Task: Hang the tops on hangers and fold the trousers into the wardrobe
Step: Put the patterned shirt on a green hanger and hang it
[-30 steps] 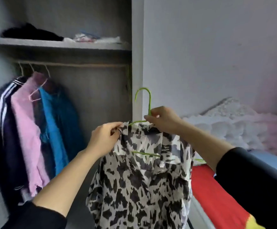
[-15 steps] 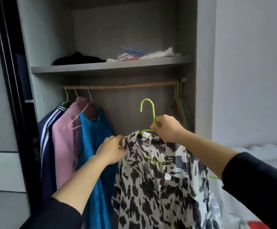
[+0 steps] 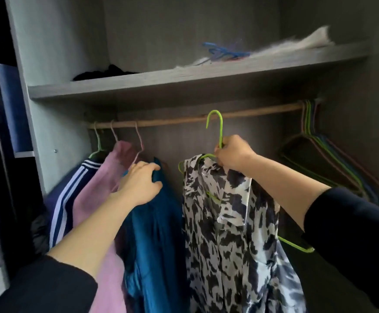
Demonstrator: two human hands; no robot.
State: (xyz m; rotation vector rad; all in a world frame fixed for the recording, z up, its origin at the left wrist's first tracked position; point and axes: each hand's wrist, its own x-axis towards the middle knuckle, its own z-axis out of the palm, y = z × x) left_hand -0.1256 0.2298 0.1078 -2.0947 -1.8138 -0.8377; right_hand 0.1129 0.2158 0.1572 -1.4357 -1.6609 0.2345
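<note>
Black-and-white patterned top point(image 3: 218, 222) is dangling off the green wire hanger point(image 3: 216, 125), only the right hand point(image 3: 233, 152) clamping it now; left hand point(image 3: 139, 184) is gripping the blue cloth shirt point(image 3: 159, 233) beside it, clearing space

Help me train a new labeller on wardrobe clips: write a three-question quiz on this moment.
1. Fill in: the empty hangers bunch at the ___ end of the rail.
2. True or false: the right hand grips the green hanger carrying the black-and-white shirt.
3. The left hand grips: A the rail, B the blue top, C the black-and-white shirt.
Key: 1 right; 2 true; 3 B.
</note>
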